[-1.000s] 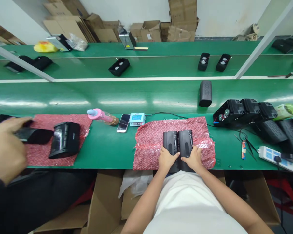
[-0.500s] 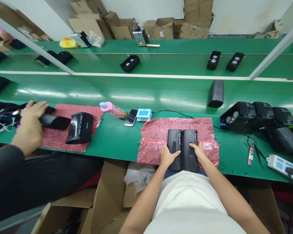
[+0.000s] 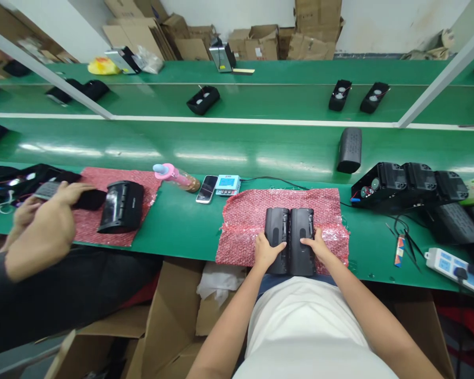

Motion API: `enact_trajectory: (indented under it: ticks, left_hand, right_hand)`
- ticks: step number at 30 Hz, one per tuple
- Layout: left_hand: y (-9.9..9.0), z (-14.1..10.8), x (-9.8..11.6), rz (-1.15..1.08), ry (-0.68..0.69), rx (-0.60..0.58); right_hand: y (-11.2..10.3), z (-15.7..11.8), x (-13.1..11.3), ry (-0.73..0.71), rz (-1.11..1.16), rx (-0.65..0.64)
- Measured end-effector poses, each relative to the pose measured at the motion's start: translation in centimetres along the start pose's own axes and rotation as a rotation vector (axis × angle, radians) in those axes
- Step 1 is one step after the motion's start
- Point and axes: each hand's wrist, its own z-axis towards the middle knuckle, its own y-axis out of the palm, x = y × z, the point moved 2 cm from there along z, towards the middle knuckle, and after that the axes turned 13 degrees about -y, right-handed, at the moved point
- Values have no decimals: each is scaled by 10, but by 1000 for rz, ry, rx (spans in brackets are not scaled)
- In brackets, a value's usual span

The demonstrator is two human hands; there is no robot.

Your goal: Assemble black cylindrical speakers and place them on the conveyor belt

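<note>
head view is showing two black cases at the lower centre of the frame, the left case (image 3: 277, 231) and the right case (image 3: 300, 227), lying side by side with a narrow dark seam between them. as far as the pictures are showing, the pairing is looking done: their ends are lining up and their upper faces are appearing closed. the handling itself is seeming unfinished, since both cases are sitting under the hands; how much is left cannot be told, the undersides being hidden.

both cases are looking matt and dark; the left one is showing a long oval recess, and each is carrying small ridged details along its right edge. the left hand (image 3: 265, 252) is gripping the left case, its thumb reaching across the upper face and its other fingers curling at the outer side, partly hidden. the right hand (image 3: 318, 245) is holding the right case likewise, thumb on top, fingers along the outer edge.

beneath, red bubble wrap (image 3: 240, 226) is covering part of the green tabletop (image 3: 181, 221). further out, a phone (image 3: 207, 189) is lying beside a small blue-and-white device (image 3: 228, 184), open black housings (image 3: 383, 184) are standing at the right of the frame, and a co-worker's hand (image 3: 49, 226) is working at the left.
</note>
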Motion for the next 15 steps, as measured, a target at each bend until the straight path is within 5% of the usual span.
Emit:
enact_trajectory:
  ticks: [15]
  left_hand:
    - [-1,-1,2,9,-22,13]
  right_hand:
    - [0,3,7,0,-58,-12]
